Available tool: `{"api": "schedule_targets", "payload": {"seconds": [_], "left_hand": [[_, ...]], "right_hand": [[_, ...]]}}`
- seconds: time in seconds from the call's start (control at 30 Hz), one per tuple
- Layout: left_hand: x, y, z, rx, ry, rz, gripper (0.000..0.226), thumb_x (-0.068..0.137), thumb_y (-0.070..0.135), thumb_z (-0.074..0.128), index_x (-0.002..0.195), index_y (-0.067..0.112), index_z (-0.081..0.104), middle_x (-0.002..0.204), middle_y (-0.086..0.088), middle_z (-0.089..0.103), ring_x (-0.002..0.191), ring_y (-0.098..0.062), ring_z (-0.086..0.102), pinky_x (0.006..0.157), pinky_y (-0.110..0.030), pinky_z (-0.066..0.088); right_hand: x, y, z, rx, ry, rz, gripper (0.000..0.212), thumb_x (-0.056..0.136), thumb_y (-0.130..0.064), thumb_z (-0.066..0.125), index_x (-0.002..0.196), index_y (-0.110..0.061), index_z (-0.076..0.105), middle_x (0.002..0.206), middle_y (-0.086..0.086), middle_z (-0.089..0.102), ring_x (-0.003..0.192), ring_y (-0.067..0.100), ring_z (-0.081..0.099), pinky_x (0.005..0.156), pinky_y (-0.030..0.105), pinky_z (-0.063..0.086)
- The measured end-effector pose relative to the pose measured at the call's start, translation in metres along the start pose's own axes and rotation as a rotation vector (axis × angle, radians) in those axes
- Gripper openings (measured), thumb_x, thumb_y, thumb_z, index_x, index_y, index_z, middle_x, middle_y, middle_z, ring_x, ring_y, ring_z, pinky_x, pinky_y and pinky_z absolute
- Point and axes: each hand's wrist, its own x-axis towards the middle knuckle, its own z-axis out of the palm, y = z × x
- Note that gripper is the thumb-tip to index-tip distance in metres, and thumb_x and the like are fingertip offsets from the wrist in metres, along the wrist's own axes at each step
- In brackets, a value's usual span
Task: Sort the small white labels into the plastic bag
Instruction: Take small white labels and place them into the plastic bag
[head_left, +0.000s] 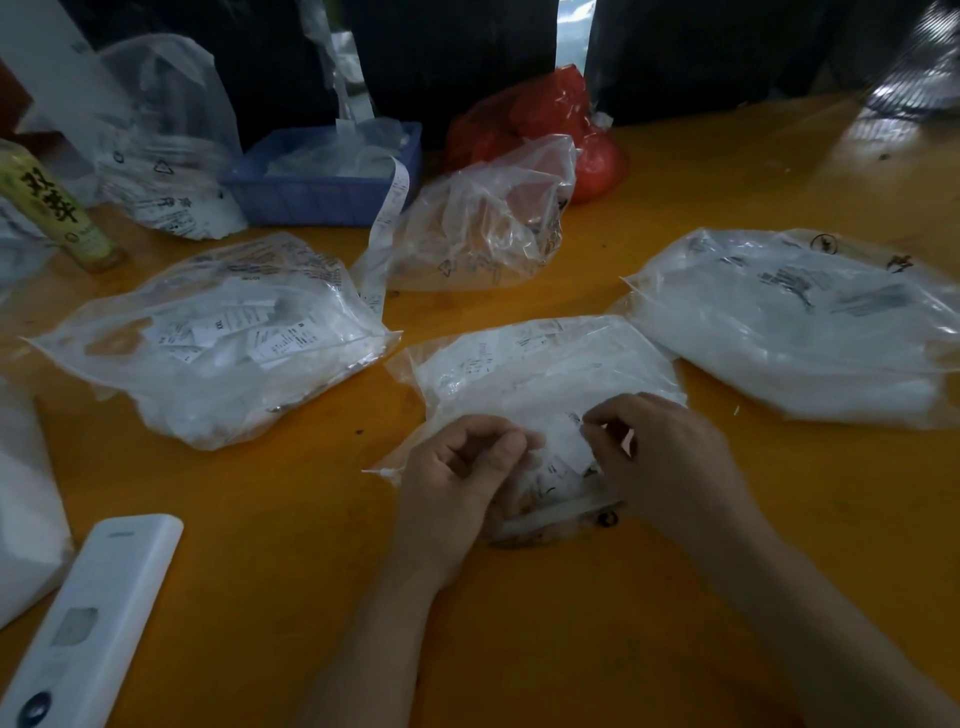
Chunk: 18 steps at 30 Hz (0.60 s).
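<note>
Both hands at the near mouth of the bag (545, 374) on the worktop (571, 623): left hand (462, 478) curled, pinching the plastic; right hand (660, 457) pinching labels (563, 447) between them.

The scene is dim and underexposed, with a dark far background. A bright slit of light shows at the far centre. Soft glare lies on the desk (779, 171) at far right. Edges bend from wide-angle distortion, and detail is soft and smeared throughout.
</note>
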Motion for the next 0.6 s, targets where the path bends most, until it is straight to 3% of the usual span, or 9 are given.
{"api": "schedule_targets", "payload": {"seconds": [0.07, 0.17, 0.27, 0.4, 0.6], "left_hand": [[0.001, 0.0, 0.0, -0.097, 0.005, -0.033, 0.015, 0.091, 0.024, 0.075, 0.1, 0.014, 0.081, 0.102, -0.008, 0.082, 0.069, -0.007, 0.075, 0.046, -0.018, 0.052], [0.006, 0.002, -0.002, -0.145, 0.025, -0.093, 0.011, 0.088, 0.024, 0.076, 0.096, 0.023, 0.083, 0.106, -0.01, 0.081, 0.087, -0.02, 0.08, 0.038, -0.019, 0.046], [0.012, 0.003, -0.002, -0.194, 0.043, -0.177, 0.012, 0.083, 0.023, 0.079, 0.094, 0.025, 0.083, 0.107, -0.011, 0.081, 0.096, -0.026, 0.08, 0.049, -0.019, 0.055], [0.014, 0.002, 0.001, -0.311, 0.043, -0.202, 0.021, 0.075, 0.023, 0.085, 0.095, 0.017, 0.084, 0.107, -0.018, 0.08, 0.099, -0.033, 0.08, 0.072, -0.024, 0.064], [0.009, -0.003, 0.001, -0.246, 0.019, -0.142, 0.018, 0.09, 0.027, 0.075, 0.102, 0.016, 0.084, 0.108, -0.016, 0.08, 0.106, -0.032, 0.078, 0.085, -0.027, 0.063]], "right_hand": [[0.005, -0.002, 0.003, -0.116, -0.128, -0.001, 0.037, 0.095, -0.05, 0.061, 0.125, -0.028, 0.063, 0.117, -0.008, 0.061, 0.09, 0.007, 0.056, 0.078, 0.024, 0.047], [0.005, -0.007, 0.01, -0.218, -0.206, -0.013, 0.045, 0.094, -0.053, 0.061, 0.131, -0.027, 0.06, 0.124, -0.005, 0.055, 0.106, 0.019, 0.059, 0.084, 0.03, 0.045], [0.006, -0.006, 0.011, -0.246, -0.15, -0.061, 0.029, 0.1, -0.041, 0.053, 0.119, -0.025, 0.069, 0.115, -0.004, 0.06, 0.098, 0.019, 0.062, 0.077, 0.027, 0.043], [0.004, -0.005, 0.009, -0.234, -0.206, -0.033, 0.041, 0.095, -0.054, 0.059, 0.125, -0.027, 0.065, 0.12, -0.004, 0.058, 0.103, 0.018, 0.061, 0.082, 0.03, 0.045], [-0.003, -0.013, 0.007, -0.282, -0.239, -0.055, 0.038, 0.1, -0.049, 0.051, 0.125, -0.025, 0.066, 0.12, -0.004, 0.054, 0.096, 0.017, 0.059, 0.084, 0.029, 0.051]]}}
